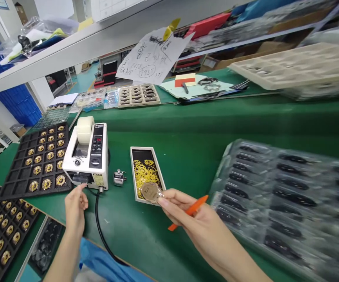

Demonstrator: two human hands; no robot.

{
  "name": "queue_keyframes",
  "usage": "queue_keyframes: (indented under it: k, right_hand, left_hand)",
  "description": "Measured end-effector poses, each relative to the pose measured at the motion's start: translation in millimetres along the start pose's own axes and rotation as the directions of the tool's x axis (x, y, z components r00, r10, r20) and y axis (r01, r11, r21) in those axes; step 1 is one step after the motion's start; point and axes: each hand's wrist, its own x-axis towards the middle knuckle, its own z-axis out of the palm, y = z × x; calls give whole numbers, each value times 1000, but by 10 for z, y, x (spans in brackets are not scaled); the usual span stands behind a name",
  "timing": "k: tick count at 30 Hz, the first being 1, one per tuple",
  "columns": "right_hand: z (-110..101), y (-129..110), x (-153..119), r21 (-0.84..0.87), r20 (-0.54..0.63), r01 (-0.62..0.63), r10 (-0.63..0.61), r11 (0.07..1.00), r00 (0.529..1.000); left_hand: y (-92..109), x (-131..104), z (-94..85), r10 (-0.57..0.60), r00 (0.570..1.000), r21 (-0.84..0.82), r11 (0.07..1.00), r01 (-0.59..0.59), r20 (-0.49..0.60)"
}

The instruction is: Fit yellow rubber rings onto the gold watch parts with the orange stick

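My left hand (76, 203) is at the front opening of the white tape dispenser (100, 171), its index finger raised to the slot and the other fingers curled. Whether it pinches a bit of tape is too small to tell. In my right hand (184, 209), a round metal disc (151, 192) is pinched between thumb and fingers. An orange pen-like tool (197, 205) is also tucked in that hand. The disc hangs over the near end of a white box (133, 169) holding yellow rings (146, 175).
Left of the dispenser lies a black tray (19, 175) of gold round parts, with another tray (6, 227) below it. A small metal counter (118, 178) stands beside the box. Clear trays of dark parts (293, 196) fill the right. A black cable (99, 223) runs toward the front edge.
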Motion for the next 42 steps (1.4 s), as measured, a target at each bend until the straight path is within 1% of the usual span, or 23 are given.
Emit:
queue_keyframes:
  k: [2,4,6,8,9,10,11,13,14,15,16,17,19,20,22,23,24,25,28,30,31,37,42]
  right_hand:
    - [2,1,-9,-28,12,0,1,1000,1000]
    - [-10,3,-13,-51,9,4,-4,999,1000]
    - [-35,3,-12,-63,7,24,-24,998,1000]
    - [-66,-1,-10,-76,16,53,-52,996,998]
    - [-79,-5,-10,-83,30,74,-72,994,997]
    - [-90,-12,-11,-87,50,98,-94,991,994]
    - [-98,-20,-14,-85,75,123,-116,989,990]
    - [-109,-44,-25,-51,130,155,-147,987,981]
    - [-112,-59,-32,-19,157,154,-149,988,976]
    - [-114,-75,-38,19,185,140,-141,990,973]
    - [-115,-89,-42,57,213,116,-125,992,969]
    - [-115,-100,-45,95,241,83,-104,992,965]
    - [-111,-107,-42,167,294,14,-64,986,954]
    - [-109,-101,-37,201,316,-17,-48,979,947]
    - [-104,-77,-24,256,356,-69,-28,964,934]
    - [-103,-62,-19,276,378,-87,-25,957,925]
    - [-103,-48,-16,290,397,-100,-24,952,917]
    - [-104,-38,-15,298,412,-110,-23,948,911]
    - [-106,-31,-23,325,429,-125,-29,937,903]
    - [-108,-36,-32,341,439,-132,-34,931,898]
    - [-109,-37,-35,344,446,-134,-37,929,894]
    - [-118,-4,-27,333,480,-123,-55,935,876]
    - [-120,8,-25,331,478,-123,-54,936,877]
  left_hand:
    - [89,106,-15,16,1000,-6,1000,-16,0]
    - [190,152,20,68,998,-2,998,-68,1]
    - [301,135,71,150,989,18,989,-150,12]
    - [421,85,117,231,971,49,971,-234,55]
    - [483,64,136,283,953,102,951,-293,107]
    - [545,50,153,330,925,184,913,-363,188]
    - [606,45,169,362,888,281,854,-438,284]
    - [718,60,193,364,807,451,687,-569,464]
    - [765,70,202,349,782,499,620,-606,516]
    - [802,75,212,341,774,513,597,-617,534]
    - [829,68,223,340,773,502,609,-614,535]
    - [844,47,238,340,774,464,647,-605,535]
    - [835,-36,293,313,758,331,757,-563,572]
    - [815,-94,334,285,736,262,806,-530,614]
    - [751,-217,440,205,671,192,862,-468,713]
    - [716,-271,498,160,641,196,872,-448,751]
    - [681,-316,553,116,622,218,874,-435,775]
    - [650,-347,602,81,615,245,871,-427,784]
    - [590,-371,688,66,642,284,859,-426,764]
    - [579,-350,697,83,661,291,852,-436,745]
    - [580,-336,692,85,664,296,848,-440,743]
    - [606,-271,676,13,633,324,851,-414,774]
    - [615,-270,681,-15,636,340,854,-393,772]
